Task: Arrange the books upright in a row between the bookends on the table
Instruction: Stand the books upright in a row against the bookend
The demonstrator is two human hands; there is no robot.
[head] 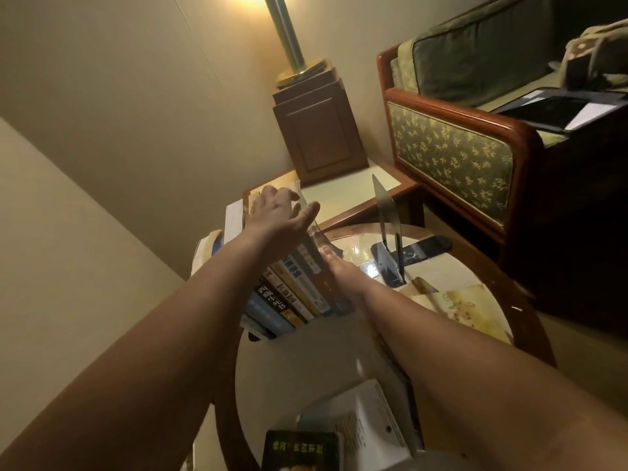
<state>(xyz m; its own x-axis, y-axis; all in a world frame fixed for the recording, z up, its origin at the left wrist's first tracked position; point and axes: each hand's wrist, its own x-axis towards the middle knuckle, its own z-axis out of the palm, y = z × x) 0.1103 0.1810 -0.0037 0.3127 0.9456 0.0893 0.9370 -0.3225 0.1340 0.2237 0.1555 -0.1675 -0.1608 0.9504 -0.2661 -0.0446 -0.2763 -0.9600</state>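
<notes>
Some books [292, 294] stand in a leaning row on the worktop [306, 362], the left hand [277, 212] spread open on top, the right hand [334, 263] flat against them, one bookend [387, 229] apart, more books [302, 450] still lying loose.

left hand [278, 212] spread atop the row of books [292, 294], right hand [334, 263] flat against its end

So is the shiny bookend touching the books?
No, the metal bookend stands apart from the row of books, with bare glass tabletop between them.
</notes>
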